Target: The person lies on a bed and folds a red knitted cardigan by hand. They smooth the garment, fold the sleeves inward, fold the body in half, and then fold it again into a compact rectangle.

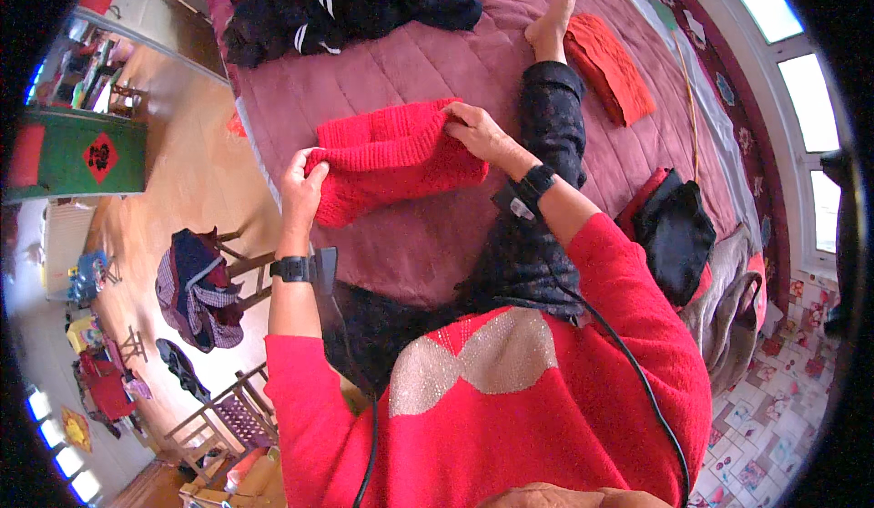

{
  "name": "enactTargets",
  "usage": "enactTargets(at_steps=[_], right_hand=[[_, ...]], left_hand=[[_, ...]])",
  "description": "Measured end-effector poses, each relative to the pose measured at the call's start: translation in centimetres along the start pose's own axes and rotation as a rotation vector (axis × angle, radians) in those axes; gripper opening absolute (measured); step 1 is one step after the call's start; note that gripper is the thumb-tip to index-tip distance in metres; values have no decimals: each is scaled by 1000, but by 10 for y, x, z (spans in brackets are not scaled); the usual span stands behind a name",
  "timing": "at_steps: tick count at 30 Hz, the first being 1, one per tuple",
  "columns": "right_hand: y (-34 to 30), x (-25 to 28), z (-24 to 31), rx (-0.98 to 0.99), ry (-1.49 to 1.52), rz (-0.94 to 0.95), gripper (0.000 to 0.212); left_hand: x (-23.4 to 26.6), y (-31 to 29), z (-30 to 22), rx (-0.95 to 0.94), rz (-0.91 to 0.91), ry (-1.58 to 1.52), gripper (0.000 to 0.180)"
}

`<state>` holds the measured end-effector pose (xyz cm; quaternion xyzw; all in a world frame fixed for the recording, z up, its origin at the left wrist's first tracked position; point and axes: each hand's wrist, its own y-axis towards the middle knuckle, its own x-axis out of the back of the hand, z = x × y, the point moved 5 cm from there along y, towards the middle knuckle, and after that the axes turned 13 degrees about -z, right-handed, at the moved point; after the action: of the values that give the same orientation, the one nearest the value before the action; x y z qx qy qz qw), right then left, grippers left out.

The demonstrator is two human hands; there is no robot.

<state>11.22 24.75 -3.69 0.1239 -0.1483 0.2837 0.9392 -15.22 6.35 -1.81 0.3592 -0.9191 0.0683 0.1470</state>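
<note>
A: So, the red knit [396,157] — how would you say it handles?

B: Soft and light, by the look of it. It sags between the hands and bunches where it is pinched, so it should fold without springing back. The edges are the sensible place to take it, and that is where it is gripped now.

A: Which hand is where?

B: The left hand [300,185] is closed on the lower left corner, thumb on top. The right hand [478,135] pinches the upper right edge, fingers curled over the fabric.

A: And its look?

B: Bright red, ribbed, thick yarn, partly doubled over. It is held just above the maroon quilt [428,62] on the bed, beside the person's dark-trousered leg [546,144].

A: Anything else around?

B: A folded red knit [610,66] lies near the bare foot [553,18], a heap of dark clothes [346,3] sits at the far end, and a black bag [674,230] rests on the right.
</note>
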Motion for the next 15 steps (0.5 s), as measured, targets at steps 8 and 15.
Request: enactTargets(at_steps=[8, 15], right_hand=[[34, -29, -84, -209, -259, -19, 20], [23, -27, -95, -252, -166, -43, 20]], left_hand=[[-46, 58, 53, -65, -10, 432, 40], [-35, 52, 76, 217, -28, -4, 29]])
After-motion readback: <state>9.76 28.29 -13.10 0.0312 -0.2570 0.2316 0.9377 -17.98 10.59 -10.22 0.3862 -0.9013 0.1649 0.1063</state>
